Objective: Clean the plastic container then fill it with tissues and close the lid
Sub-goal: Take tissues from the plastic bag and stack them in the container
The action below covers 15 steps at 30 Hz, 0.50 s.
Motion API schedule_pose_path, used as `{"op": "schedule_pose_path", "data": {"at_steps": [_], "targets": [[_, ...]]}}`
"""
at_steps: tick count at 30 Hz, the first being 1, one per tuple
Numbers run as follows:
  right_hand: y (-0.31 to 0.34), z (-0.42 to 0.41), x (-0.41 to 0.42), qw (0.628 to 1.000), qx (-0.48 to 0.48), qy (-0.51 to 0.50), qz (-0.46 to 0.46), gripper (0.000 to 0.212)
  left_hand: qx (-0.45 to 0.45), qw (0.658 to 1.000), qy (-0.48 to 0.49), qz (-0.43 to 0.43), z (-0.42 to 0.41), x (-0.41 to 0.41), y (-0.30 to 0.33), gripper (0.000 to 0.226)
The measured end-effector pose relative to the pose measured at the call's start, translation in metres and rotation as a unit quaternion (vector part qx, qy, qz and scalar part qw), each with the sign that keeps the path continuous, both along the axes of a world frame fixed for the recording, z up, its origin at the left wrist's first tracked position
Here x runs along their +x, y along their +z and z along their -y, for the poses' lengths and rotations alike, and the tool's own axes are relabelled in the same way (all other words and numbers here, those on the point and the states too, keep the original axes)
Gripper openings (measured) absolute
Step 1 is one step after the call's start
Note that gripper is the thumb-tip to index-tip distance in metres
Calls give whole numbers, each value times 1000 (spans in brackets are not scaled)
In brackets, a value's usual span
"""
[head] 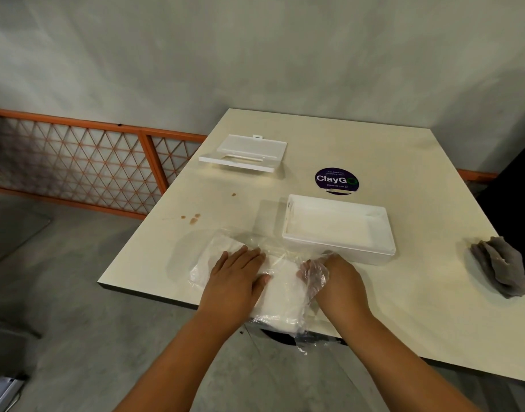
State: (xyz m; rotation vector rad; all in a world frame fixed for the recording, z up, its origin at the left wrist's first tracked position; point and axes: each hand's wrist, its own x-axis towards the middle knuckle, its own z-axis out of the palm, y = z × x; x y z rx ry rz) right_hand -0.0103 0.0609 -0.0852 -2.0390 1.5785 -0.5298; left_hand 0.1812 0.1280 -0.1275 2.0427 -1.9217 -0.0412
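Observation:
A white plastic container point(338, 230) stands open on the cream table point(404, 307), its inside looking white. Its lid point(243, 153) lies apart at the far left of the table, with a slot in it. A pack of white tissues point(280, 295) in clear plastic wrap lies at the table's near edge, just left of and nearer than the container. My left hand point(237, 278) rests flat on the pack's left side. My right hand point(337, 278) grips the clear wrap at the pack's right side, with its fingers under the film.
A crumpled grey cloth point(499, 266) lies at the right edge of the table. A round purple sticker point(337, 179) sits behind the container. Brown stains point(194, 218) mark the table's left part. An orange lattice fence point(77, 162) stands to the left, by a grey wall.

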Motion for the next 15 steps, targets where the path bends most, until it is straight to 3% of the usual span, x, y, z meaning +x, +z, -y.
{"op": "schedule_pose_path", "data": {"at_steps": [4,7,9,10,12,15], "targets": [[5,-1,1,1000,2,17,12,7,-5,1000,1,6,-1,0,1,55],[1,1,1,998,32,53,-1,30,-6,1000,2,11,-2,-1,3,55],[0,1,0,998,32,57,26,18,-4,1000,5,12,-1,-1,5,56],[0,0,-1,997,28,46,61,10,-3,1000,6,11,-1,0,5,57],[-1,0,-5,985,35,-9,166,14,-4,1000,9,9,-1,0,6,58],[2,1,-6,935,129,-102,313,16,-5,1000,13,12,-2,1,5,59]]}}
